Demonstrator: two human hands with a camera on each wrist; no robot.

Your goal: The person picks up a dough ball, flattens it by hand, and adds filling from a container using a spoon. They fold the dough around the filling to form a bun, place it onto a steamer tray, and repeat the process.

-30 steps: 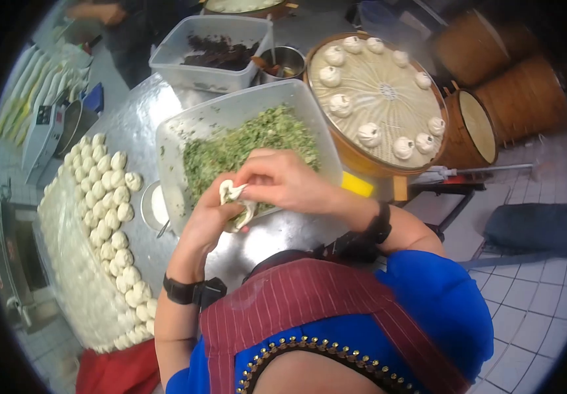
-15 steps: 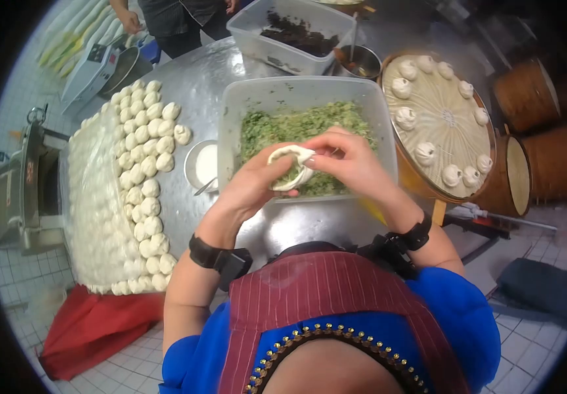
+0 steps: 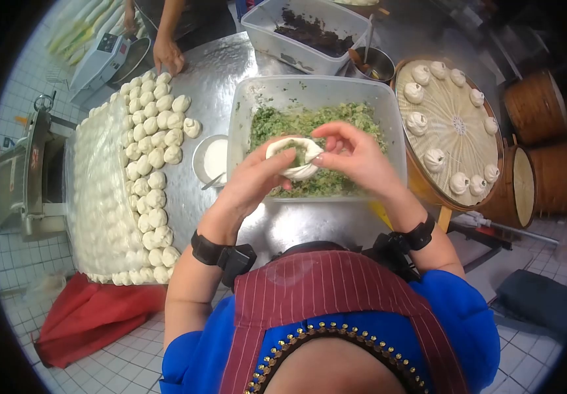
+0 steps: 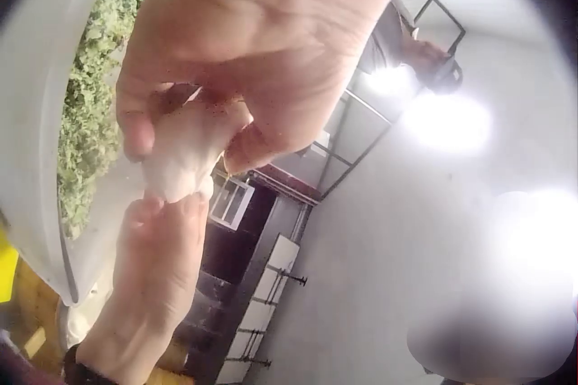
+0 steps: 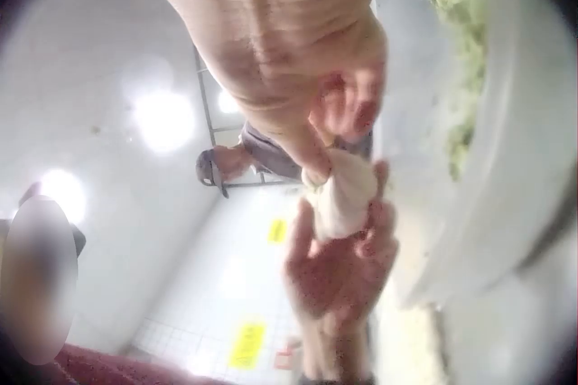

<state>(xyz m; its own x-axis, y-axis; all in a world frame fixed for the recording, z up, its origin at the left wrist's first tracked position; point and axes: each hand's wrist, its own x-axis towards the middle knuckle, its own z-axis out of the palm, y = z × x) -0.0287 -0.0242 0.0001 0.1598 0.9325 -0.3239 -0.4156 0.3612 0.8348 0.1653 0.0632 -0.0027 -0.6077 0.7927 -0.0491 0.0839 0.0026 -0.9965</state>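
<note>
A round white dough bun (image 3: 302, 172), its top gathered in a ring around green filling, is held over the front of a clear plastic tub (image 3: 316, 81). My left hand (image 3: 256, 176) cups it from the left side, with the thumb across the opening. My right hand (image 3: 356, 156) pinches the right edge of the dough between thumb and index finger, the other fingers curled above. In the left wrist view the dough (image 4: 185, 150) stretches between both hands. Chopped green filling (image 3: 362, 121) fills the bottom of the tub.
Dough balls (image 3: 155, 157) lie in rows at left, partly under plastic sheet (image 3: 99, 190). A small bowl (image 3: 198, 164) of white powder sits beside the tub. At right, a round steamer (image 3: 457, 105) carries several pleated buns. Another person's hand (image 3: 168, 56) reaches to the far dough balls.
The head view has swung, shifting the table rightward. My hands keep hold of the bun, whose opening now faces the camera more. The other person's hand has come to the dough balls.
</note>
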